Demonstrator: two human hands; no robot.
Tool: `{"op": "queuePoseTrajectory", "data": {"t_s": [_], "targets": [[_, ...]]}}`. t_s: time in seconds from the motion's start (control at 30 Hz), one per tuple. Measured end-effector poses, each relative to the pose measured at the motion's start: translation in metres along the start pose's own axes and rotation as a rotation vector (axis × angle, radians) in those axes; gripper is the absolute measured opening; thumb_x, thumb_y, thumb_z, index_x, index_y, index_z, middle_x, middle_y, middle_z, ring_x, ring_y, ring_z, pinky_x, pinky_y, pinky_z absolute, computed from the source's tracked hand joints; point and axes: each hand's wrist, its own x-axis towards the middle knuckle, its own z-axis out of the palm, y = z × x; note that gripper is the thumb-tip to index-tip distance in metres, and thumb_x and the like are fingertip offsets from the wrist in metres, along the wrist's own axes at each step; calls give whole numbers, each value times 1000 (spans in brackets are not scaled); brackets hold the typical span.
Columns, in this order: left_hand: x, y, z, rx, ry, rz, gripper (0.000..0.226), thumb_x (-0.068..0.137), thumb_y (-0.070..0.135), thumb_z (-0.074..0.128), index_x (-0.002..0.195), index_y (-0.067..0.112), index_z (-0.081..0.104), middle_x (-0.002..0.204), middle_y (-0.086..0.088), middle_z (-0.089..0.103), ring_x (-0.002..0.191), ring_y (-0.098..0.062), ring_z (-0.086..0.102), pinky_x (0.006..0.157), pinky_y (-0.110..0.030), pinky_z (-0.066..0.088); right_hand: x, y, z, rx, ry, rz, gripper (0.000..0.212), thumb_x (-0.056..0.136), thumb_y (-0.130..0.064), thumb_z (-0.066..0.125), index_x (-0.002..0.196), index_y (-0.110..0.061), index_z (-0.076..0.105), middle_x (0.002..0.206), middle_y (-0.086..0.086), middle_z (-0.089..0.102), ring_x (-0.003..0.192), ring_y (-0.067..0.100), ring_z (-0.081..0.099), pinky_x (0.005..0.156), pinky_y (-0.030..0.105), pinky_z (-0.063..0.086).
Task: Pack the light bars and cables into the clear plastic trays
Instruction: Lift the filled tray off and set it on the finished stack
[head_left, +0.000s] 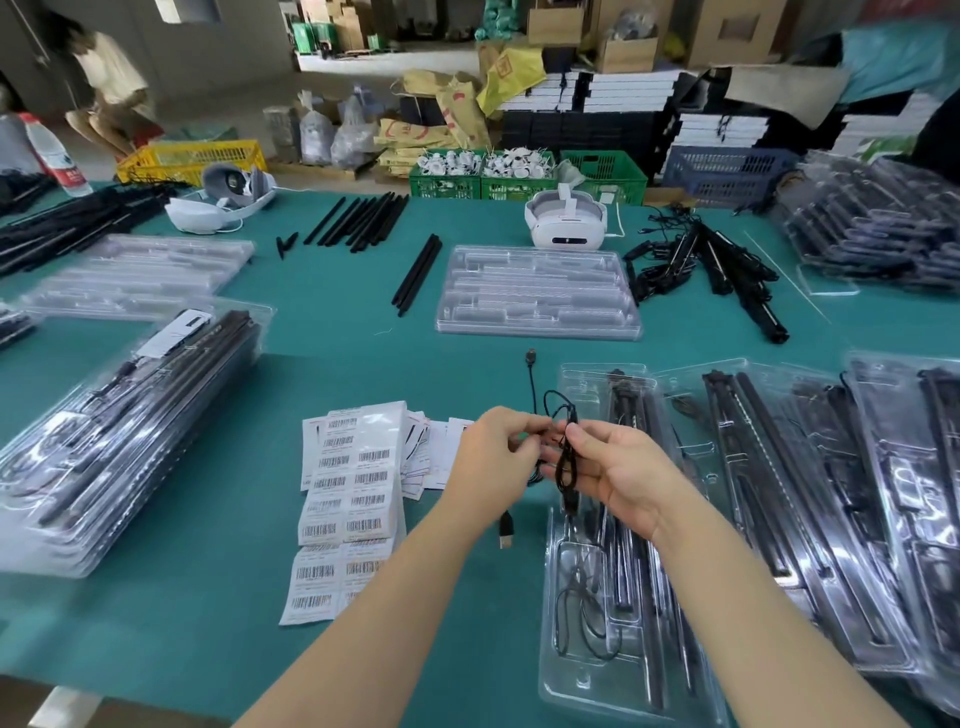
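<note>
A thin black cable (563, 457) is held above the green bench (208, 597) between both hands: it is pinched by the curled fingers of the left hand (493, 457), while its coiled loops are gripped between the thumb and fingers of the right hand (618, 478). One plug end (530, 355) of the cable is seen lying toward the far side, and a flat plug (506, 530) hangs below the left wrist. Just under the right forearm a clear plastic tray (587, 670) is laid on the bench, with black light bars (634, 571) set lengthwise in it and another coiled cable (582, 613) placed in its near compartment. More filled trays (831, 519) are overlapped to the right of it. Sheets of barcode labels (348, 499) are spread to the left of the hands, and a stack of packed trays (119, 431) is seen further left. An unfilled tray (537, 293) is placed in the middle of the bench, with two loose light bars (415, 273) just beside its left edge and a heap of bars with cables (706, 270) near its right edge. A white headset (566, 221) is set behind that tray.
</note>
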Motion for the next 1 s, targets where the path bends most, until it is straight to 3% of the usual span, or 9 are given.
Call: {"op": "queuePoseTrajectory", "data": {"t_s": [0.1,0.27,0.37,0.47,0.6,0.73,0.87,1.0], "targets": [[-3,-1,3,-124,-26,-45,49,92,2,55,86,46,75,72,19,70,56,1,60,51,-10,43,2,4,8,-24,50,-53,19,99,-9,58,110,4,67,96,18,76,86,26,75,72,32,61],[-7,-4,4,-211,-5,-63,38,92,2,63,98,38,70,77,9,72,67,-4,66,61,-14,49,3,10,13,43,22,6,22,100,-10,57,110,6,67,101,21,75,82,25,73,69,29,60],[-10,-5,0,-207,-36,-41,39,91,1,62,96,38,73,82,14,74,70,3,64,62,-10,48,3,8,11,107,-1,70,23,100,-9,56,111,8,66,106,24,73,90,29,74,70,30,60],[-13,-6,-2,-230,-79,-47,44,91,-1,60,97,41,70,90,16,75,80,1,67,58,-16,50,5,6,9,102,39,57,22,97,-8,60,110,9,65,101,23,74,88,30,74,70,32,61],[-12,-11,-6,-88,-53,-136,26,90,16,69,85,41,66,81,13,67,52,-1,58,47,-16,43,13,6,9,186,143,12,15,97,-5,59,106,6,62,94,17,75,87,29,75,73,40,63],[-12,-22,-14,-3,-131,-169,16,90,20,68,82,33,67,69,12,64,47,-6,55,55,-26,51,17,3,6,220,163,-16,16,100,-7,56,108,5,61,99,16,75,85,26,76,63,34,61],[-13,-23,-28,165,-333,-55,26,92,12,60,99,30,76,62,28,59,53,5,49,55,-7,36,15,2,4,129,158,-25,17,98,-8,59,106,6,64,94,17,73,76,24,75,61,31,59],[-4,-23,-42,129,-388,-157,21,92,21,70,111,28,75,62,11,53,49,-2,42,50,-13,36,11,0,3,-42,118,-42,14,97,-8,61,98,5,66,82,13,72,75,22,74,63,29,60]]}}
